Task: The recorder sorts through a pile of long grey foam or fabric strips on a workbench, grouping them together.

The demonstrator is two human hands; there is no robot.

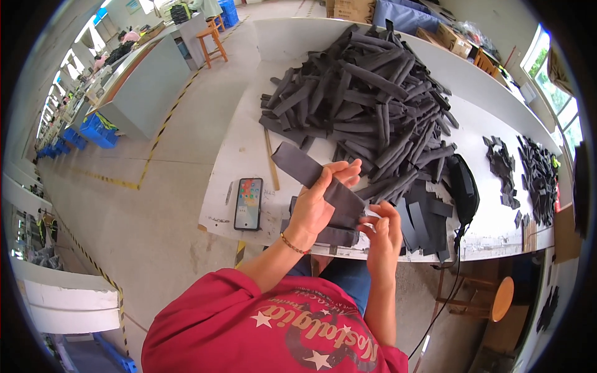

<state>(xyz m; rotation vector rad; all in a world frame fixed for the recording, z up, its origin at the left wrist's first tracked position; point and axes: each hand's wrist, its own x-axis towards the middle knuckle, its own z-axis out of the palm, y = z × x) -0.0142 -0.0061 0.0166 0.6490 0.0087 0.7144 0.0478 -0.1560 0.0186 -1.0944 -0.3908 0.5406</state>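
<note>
A dark grey folded fabric strip (295,164) slants over the near edge of the white table, its upper end pointing up and left. My left hand (314,208) grips it around the middle, thumb on top. At the strip's lower right end, the thumb and fingers of my right hand (384,231) pinch its edge. Under the strip, another dark fabric piece (339,236) lies along the table edge, partly hidden. Just beyond my hands rises a large heap of similar dark fabric strips (373,93).
On the white table (239,158) lie a phone (249,204) at left and a thin wooden stick (272,160). Flat dark pieces (423,221) and a black corded object (463,189) are at right. Smaller dark piles (538,177) lie farther right. A stool (500,298) stands below.
</note>
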